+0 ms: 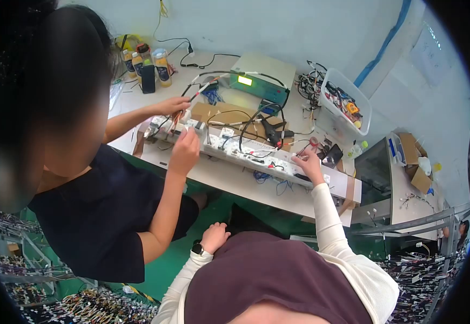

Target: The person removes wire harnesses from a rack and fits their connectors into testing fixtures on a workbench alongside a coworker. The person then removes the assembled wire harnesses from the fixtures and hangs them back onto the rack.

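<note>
"Where was the left hand?"

"The left hand [214,237] lay low by the hip, palm down on the maroon top [278,270], its forearm angled up from below and a dark watch [197,248] at the wrist. Its fingers were loosely bent and apart from the thumb — it gripped nothing that I could see."

"And the right?"

"That arm reached forward over the workbench [235,186], nearly straight, in a cream sleeve [329,216]. The right hand [309,163] was bent down at the right part of the connector strip [286,168], thumb and fingers drawn near each other. Whether they were clamped on something small, I couldn't tell."

"Where did the strip sit?"

"Lengthwise along the near side of the bench, white sockets along its top. A black cable harness [237,73] arched above its left part, in front of the green-fronted tester [259,81] with its lit display. A black-handled tool [272,132] lay just behind the strip, and a roll of red tape [314,141] was near the right hand."

"Anyone else there?"

"A co-worker [100,210] at the left — one hand [173,105] held the harness wires, the other [185,151] was raised at the strip's left end, fingertips together."
</note>
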`<state>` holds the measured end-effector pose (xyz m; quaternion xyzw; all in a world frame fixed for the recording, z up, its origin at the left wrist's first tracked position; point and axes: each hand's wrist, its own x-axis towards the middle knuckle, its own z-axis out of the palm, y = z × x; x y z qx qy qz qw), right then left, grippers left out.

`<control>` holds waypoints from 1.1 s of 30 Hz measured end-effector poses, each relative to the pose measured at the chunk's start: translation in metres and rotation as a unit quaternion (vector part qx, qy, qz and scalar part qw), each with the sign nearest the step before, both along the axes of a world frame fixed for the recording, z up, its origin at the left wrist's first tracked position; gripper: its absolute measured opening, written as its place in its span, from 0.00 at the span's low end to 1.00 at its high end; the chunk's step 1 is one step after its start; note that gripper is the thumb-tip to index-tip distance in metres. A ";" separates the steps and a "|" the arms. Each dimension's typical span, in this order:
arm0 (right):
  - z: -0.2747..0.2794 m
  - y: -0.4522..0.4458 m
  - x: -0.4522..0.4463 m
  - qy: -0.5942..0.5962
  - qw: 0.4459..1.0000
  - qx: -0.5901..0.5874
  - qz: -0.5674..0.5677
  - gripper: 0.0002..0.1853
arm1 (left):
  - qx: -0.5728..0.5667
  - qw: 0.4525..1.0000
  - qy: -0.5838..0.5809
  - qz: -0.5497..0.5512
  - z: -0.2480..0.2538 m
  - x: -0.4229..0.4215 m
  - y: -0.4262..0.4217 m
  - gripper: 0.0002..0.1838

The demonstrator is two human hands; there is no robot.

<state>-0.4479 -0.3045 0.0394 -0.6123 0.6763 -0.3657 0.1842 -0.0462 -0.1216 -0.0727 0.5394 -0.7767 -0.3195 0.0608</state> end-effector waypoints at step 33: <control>0.004 -0.014 -0.011 -0.034 0.999 0.033 -0.025 0.12 | -0.247 0.965 0.077 0.040 0.026 -0.040 -0.150 0.24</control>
